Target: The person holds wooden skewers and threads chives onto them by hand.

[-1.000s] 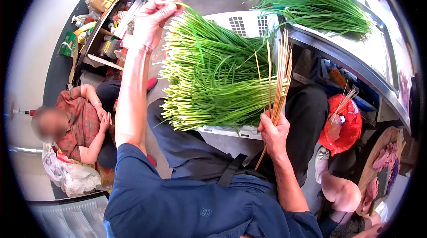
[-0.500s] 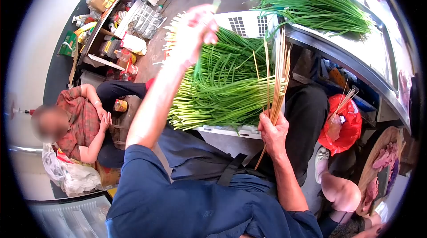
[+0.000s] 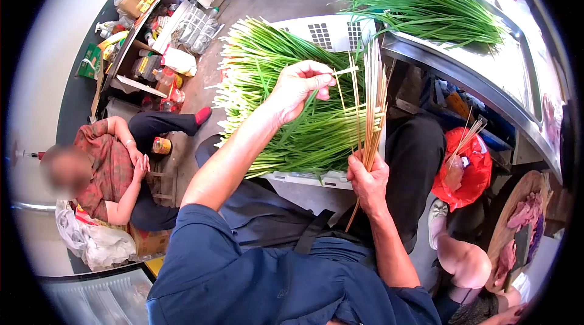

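My left hand [image 3: 299, 89] pinches a short pale green piece of chive [image 3: 345, 71] between thumb and fingertips. That piece reaches to the upper part of the thin wooden skewers; whether one pierces it I cannot tell. Wrapped round the lower part of the skewer bundle [image 3: 372, 112] is my right hand [image 3: 369, 180], which holds it nearly upright, tips fanned at the top. Beneath both hands, garlic chives [image 3: 243, 76] lie heaped in a white plastic basket [image 3: 344, 26], pale cut ends toward the left.
More chives [image 3: 426, 3] lie on a metal-edged table [image 3: 480, 76] at upper right. A red bag [image 3: 465, 170] with skewers stands below it. A round chopping board [image 3: 502, 221] bears meat and a cleaver. At left a person [image 3: 100, 173] sits near cluttered shelves [image 3: 143, 63].
My left hand has come down and right, from above the basket's far left to the skewers, still holding the chive piece. My right hand has barely moved.
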`<state>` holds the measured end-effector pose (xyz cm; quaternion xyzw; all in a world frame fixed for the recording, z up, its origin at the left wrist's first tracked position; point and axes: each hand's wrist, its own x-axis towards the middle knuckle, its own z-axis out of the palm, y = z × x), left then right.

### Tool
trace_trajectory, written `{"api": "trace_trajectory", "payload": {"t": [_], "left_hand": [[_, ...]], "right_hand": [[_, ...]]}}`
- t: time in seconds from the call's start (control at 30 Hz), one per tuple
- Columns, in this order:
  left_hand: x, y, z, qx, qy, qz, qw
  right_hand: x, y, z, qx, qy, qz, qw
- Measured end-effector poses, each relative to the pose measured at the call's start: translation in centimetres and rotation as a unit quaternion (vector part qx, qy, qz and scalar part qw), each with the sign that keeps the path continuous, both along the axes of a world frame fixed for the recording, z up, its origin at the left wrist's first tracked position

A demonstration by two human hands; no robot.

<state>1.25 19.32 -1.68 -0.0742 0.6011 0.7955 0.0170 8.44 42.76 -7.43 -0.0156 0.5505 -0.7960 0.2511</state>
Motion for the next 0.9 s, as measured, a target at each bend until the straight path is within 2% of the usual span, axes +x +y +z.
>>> {"api": "trace_trajectory", "payload": {"t": [0.1, 0.2, 0.9], "left_hand": [[-0.1, 0.3, -0.3, 0.056, 0.001, 0.029, 0.998], [-0.1, 1.2, 0.2, 0.056, 0.004, 0.074, 0.996], [-0.3, 2.6, -0.4, 0.044, 0.102, 0.098, 0.989]], "right_hand": [[0.0, 0.0, 0.1, 0.002, 0.006, 0.002, 1.000], [0.0, 0.0, 0.3, 0.005, -0.008, 0.009, 1.000], [0.0, 0.0, 0.1, 0.007, 0.000, 0.013, 1.000]]}}
